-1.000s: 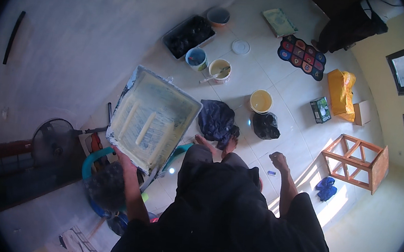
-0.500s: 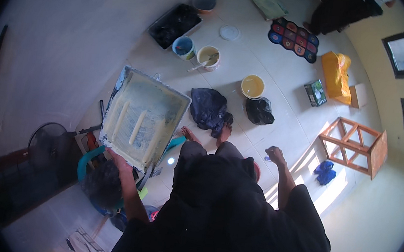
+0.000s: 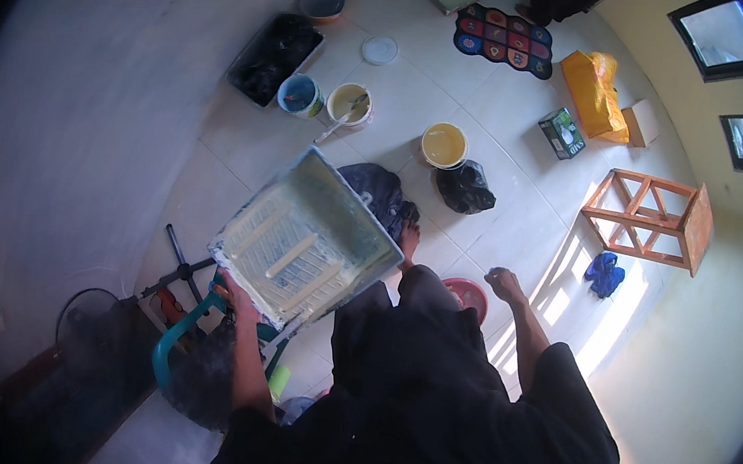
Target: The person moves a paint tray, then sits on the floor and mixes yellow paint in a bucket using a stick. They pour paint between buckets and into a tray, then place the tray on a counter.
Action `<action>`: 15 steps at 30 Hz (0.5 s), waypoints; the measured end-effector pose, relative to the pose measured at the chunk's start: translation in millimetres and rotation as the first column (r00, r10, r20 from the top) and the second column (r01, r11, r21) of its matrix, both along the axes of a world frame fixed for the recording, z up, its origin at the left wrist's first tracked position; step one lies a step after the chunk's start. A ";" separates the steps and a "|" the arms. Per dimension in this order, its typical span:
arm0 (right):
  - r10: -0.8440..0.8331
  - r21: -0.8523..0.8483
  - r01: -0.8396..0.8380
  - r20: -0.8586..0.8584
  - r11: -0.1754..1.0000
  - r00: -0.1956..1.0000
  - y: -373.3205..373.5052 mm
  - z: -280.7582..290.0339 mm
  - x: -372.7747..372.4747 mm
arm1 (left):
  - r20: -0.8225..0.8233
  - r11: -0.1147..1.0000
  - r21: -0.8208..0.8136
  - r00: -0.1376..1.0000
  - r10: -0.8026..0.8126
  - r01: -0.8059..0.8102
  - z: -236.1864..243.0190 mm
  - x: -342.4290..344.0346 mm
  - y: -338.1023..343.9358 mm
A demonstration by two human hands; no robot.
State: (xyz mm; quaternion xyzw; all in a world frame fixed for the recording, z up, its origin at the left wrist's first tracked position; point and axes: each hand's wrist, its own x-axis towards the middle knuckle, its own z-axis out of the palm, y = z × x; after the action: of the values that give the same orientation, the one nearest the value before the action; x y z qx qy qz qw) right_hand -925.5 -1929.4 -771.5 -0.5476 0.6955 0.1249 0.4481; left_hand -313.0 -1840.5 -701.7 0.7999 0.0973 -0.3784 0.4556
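My left hand (image 3: 240,298) grips the near left edge of a paint tray (image 3: 362,197), its fingers partly hidden. Cream paint coats the tray's ribbed inside. It is held raised and tilted over the floor, in front of my left leg. My right hand (image 3: 503,285) hangs free to the right of my knee with its fingers curled closed; whatever may be inside is hidden. Near it on the floor is a pink-red basin (image 3: 472,294), partly covered by my leg. Beyond the tray lies a dark cloth or bag (image 3: 374,187) by my foot.
Ahead stand paint buckets (image 3: 444,146), (image 3: 348,105), one with a brush, and a black tray (image 3: 274,57). A black plastic bag (image 3: 465,187) lies mid-floor. A wooden stool (image 3: 649,218) lies tipped at right. A teal chair (image 3: 162,359) and a fan (image 3: 95,321) stand at left.
The paint tray has turned clockwise and moved right, now in front of my left leg. My left hand keeps its grip. My right hand remains curled beside my knee. The view has shifted.
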 end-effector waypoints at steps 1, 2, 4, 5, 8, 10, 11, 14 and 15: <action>-0.010 0.009 0.010 -0.012 1.000 1.000 8.7 4.7 -1.7 | -0.005 0.996 0.081 1.000 -0.030 0.030 7.2 -11.2 -14.4; -0.014 0.017 0.015 -0.024 1.000 1.000 17.0 10.6 -4.5 | -0.089 0.996 0.048 0.994 -0.070 0.074 5.0 -18.3 -19.2; -0.012 -0.001 0.012 -0.022 1.000 1.000 26.9 17.2 -6.3 | -0.220 0.990 -0.105 0.969 -0.115 0.093 -51.7 -6.3 -9.3; -0.011 -0.006 0.011 -0.025 1.000 1.000 31.1 22.3 -5.6 | -0.233 0.986 -0.122 0.962 -0.142 0.116 -89.6 -4.7 -5.0; -0.039 -0.010 0.039 -0.083 0.999 0.996 40.8 49.8 12.3 | -0.286 0.963 -0.207 0.931 -0.226 0.170 -131.4 -14.8 -11.9; -0.028 -0.118 0.023 -0.041 0.993 0.999 35.4 52.3 19.1 | -0.310 0.961 -0.204 0.918 -0.247 0.189 -145.8 -24.5 -26.0; -0.024 -0.164 0.021 -0.014 0.986 1.000 36.7 53.5 27.4 | -0.318 0.959 -0.194 0.912 -0.259 0.205 -154.0 -22.5 -24.4; -0.158 -0.294 0.155 0.014 0.943 0.987 6.6 45.3 46.9 | -0.221 0.948 0.011 0.926 -0.307 0.317 -173.9 -27.2 -26.3; -0.187 -0.316 0.183 0.018 0.931 0.982 -11.5 40.9 57.1 | -0.207 0.941 0.057 0.927 -0.314 0.332 -176.8 -29.9 -31.9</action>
State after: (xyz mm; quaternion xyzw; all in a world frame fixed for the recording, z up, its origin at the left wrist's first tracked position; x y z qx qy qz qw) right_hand -868.4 -1940.9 -730.5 -0.5438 0.7576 -0.0275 0.3599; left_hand -343.0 -1872.4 -878.5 0.7841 0.0253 -0.5198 0.3382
